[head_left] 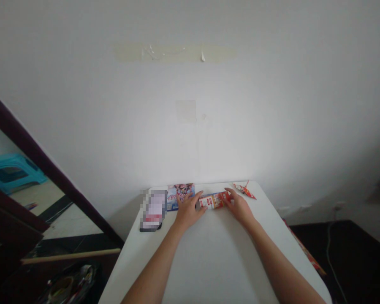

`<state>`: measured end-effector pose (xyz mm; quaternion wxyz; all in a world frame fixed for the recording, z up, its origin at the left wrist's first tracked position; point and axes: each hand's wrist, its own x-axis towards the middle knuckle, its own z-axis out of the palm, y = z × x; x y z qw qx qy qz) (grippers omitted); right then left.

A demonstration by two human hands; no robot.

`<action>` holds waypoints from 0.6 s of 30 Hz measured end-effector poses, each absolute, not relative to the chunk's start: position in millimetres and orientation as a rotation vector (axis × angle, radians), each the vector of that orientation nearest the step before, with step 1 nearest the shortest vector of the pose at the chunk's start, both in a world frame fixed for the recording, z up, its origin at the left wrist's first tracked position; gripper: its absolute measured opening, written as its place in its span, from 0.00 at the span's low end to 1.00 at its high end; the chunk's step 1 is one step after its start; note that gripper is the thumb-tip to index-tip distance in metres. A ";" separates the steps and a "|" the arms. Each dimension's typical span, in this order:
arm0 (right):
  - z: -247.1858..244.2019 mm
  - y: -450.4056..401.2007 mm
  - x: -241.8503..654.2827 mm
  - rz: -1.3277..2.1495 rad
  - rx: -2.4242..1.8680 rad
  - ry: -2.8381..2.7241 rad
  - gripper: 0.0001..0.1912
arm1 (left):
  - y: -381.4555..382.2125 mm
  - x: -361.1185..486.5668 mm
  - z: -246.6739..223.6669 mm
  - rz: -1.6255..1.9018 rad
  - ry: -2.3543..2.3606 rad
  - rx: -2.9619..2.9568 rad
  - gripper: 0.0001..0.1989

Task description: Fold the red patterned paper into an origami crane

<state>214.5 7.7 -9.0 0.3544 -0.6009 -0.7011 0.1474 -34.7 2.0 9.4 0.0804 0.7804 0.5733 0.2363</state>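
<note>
A red, white and blue printed strip [214, 200] lies on the white table [209, 257] between my hands. My left hand [189, 207] is at its left end, thumb by the lower edge, with some fingers over a blue and pink printed sheet [173, 195]. At the strip's right end, my right hand [239, 206] grips it between thumb and fingers. Whether my left fingers pinch the strip or only rest at it is too small to tell. A folded red and white paper piece [245, 190] lies beyond my right hand.
At the table's left edge lies a phone [154, 209], its screen blurred. The white wall [190, 143] rises directly behind the table. A turquoise plastic stool [14, 172] stands far left, and a container of odds and ends [70, 285] sits low at the left.
</note>
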 end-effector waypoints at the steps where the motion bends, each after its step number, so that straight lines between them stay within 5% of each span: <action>1: -10.2 7.9 213.4 0.375 -1.556 -1.806 0.28 | 1.6 -34.0 9.6 0.719 1.720 2.318 0.31; 12: -19.0 10.6 207.2 0.271 -1.462 -1.853 0.12 | 2.1 -28.2 1.5 0.697 1.710 2.447 0.14; 18: -19.3 7.6 207.5 0.250 -1.427 -1.917 0.13 | 1.0 -27.7 0.9 0.699 1.732 2.466 0.13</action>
